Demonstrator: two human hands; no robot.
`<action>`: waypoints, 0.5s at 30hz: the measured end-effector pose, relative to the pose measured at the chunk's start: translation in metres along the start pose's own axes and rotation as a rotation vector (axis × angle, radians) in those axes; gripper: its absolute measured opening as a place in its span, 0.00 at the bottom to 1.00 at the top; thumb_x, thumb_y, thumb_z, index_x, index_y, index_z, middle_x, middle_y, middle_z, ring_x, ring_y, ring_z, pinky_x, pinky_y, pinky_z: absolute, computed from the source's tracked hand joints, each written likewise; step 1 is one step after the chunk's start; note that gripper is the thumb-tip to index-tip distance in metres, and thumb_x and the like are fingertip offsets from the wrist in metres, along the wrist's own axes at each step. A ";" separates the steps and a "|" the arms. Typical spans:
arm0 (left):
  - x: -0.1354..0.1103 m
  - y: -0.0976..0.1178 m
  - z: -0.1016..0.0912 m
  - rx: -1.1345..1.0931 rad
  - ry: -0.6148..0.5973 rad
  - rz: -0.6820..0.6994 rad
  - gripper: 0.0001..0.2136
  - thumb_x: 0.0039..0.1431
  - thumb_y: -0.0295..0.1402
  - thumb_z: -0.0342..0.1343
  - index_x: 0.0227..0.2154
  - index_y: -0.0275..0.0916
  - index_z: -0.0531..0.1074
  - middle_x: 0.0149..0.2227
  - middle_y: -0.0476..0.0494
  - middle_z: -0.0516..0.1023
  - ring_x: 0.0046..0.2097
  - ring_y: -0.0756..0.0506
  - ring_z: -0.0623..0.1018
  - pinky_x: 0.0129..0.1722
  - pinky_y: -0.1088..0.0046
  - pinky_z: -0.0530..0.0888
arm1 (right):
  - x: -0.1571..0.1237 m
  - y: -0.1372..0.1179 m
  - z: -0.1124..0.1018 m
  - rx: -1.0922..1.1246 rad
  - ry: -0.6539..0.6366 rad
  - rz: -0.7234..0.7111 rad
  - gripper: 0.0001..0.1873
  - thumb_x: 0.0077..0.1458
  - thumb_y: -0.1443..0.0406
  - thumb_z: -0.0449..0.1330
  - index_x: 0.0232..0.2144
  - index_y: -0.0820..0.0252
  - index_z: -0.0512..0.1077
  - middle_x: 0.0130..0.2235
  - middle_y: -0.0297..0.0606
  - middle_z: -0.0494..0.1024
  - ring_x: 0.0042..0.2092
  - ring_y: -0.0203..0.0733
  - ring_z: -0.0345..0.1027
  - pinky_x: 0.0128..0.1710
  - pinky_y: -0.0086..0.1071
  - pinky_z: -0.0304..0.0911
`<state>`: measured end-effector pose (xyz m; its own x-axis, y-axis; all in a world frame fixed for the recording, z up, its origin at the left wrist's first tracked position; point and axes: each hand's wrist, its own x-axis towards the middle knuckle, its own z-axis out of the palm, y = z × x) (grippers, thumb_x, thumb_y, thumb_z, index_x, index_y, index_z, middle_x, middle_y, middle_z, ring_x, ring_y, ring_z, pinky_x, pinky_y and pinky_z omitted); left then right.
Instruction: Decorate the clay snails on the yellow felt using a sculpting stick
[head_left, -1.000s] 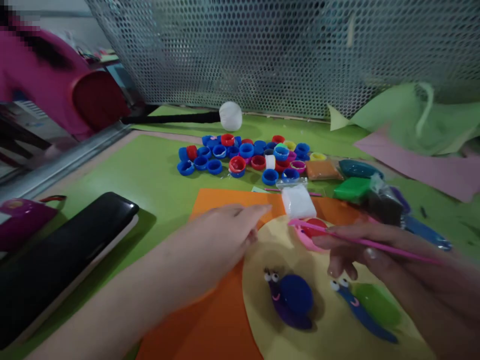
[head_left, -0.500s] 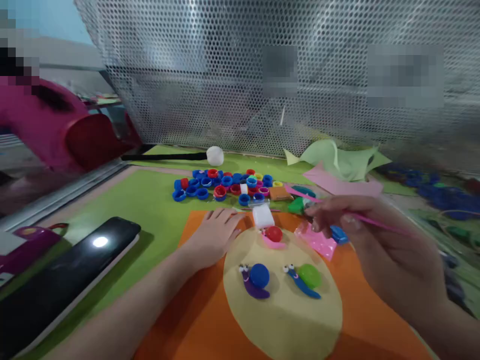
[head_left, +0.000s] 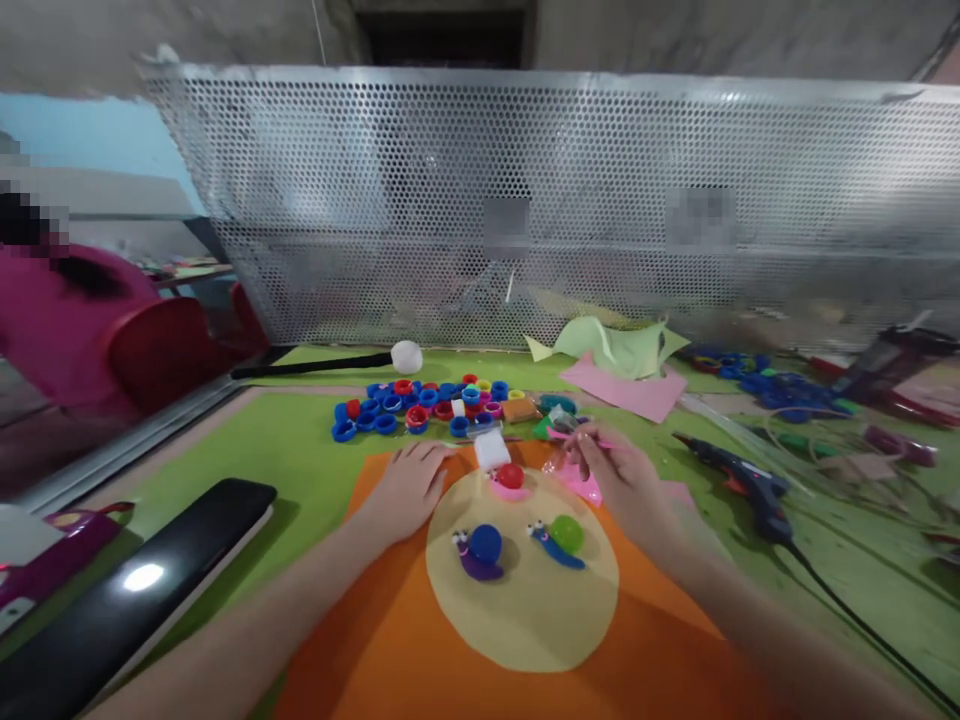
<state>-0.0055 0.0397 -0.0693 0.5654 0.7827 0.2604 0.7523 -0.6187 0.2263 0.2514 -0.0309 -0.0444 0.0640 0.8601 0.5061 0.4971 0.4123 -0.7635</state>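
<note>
My left hand [head_left: 409, 490] lies flat with fingers stretched out on the orange sheet [head_left: 360, 640], at the left edge of the pale yellow paper circle [head_left: 525, 630]. My right hand [head_left: 630, 490] is closed in a pinch on a thin pink stick [head_left: 559, 434], above a pink plastic wrapper [head_left: 585, 485]. Three clay snails with googly eyes sit on the circle: one with a blue shell [head_left: 486, 544], one with a green shell [head_left: 567, 535], one with a red shell [head_left: 511, 476]. Against the red snail is a white block [head_left: 492, 451].
Several bottle caps [head_left: 416, 418] lie behind the sheet. A glue gun [head_left: 750, 485] with its cord is at right, a black phone-like slab [head_left: 150, 580] at left. Crumpled green paper [head_left: 611, 348] and pink paper [head_left: 630, 390] sit before a perforated metal panel [head_left: 450, 200].
The view has tilted up and widened, bringing the glue gun into sight. My right hand has lowered toward the pink wrapper with the stick. My left hand stays on the sheet.
</note>
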 end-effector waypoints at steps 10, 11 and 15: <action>-0.003 -0.002 0.001 -0.026 0.008 -0.028 0.13 0.61 0.32 0.52 0.48 0.36 0.66 0.49 0.40 0.70 0.51 0.40 0.70 0.50 0.52 0.67 | -0.009 -0.003 -0.011 -0.175 -0.140 -0.143 0.11 0.63 0.61 0.53 0.43 0.61 0.68 0.41 0.38 0.73 0.38 0.39 0.70 0.38 0.37 0.69; -0.004 -0.001 0.001 -0.037 0.006 -0.033 0.13 0.61 0.32 0.52 0.48 0.37 0.66 0.49 0.40 0.70 0.51 0.40 0.70 0.50 0.52 0.67 | -0.009 -0.003 -0.015 -0.196 -0.168 -0.177 0.11 0.63 0.61 0.53 0.44 0.61 0.68 0.43 0.39 0.72 0.40 0.40 0.69 0.39 0.38 0.68; -0.005 0.003 -0.005 -0.112 0.003 -0.040 0.13 0.61 0.32 0.51 0.48 0.37 0.66 0.50 0.40 0.70 0.52 0.40 0.69 0.51 0.51 0.66 | -0.009 0.004 -0.023 -0.310 -0.179 -0.309 0.12 0.63 0.60 0.53 0.46 0.58 0.68 0.48 0.41 0.70 0.44 0.41 0.68 0.42 0.40 0.68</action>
<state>-0.0076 0.0339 -0.0653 0.5348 0.8065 0.2519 0.7313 -0.5912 0.3401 0.2729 -0.0443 -0.0424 -0.2645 0.7609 0.5926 0.7057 0.5715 -0.4188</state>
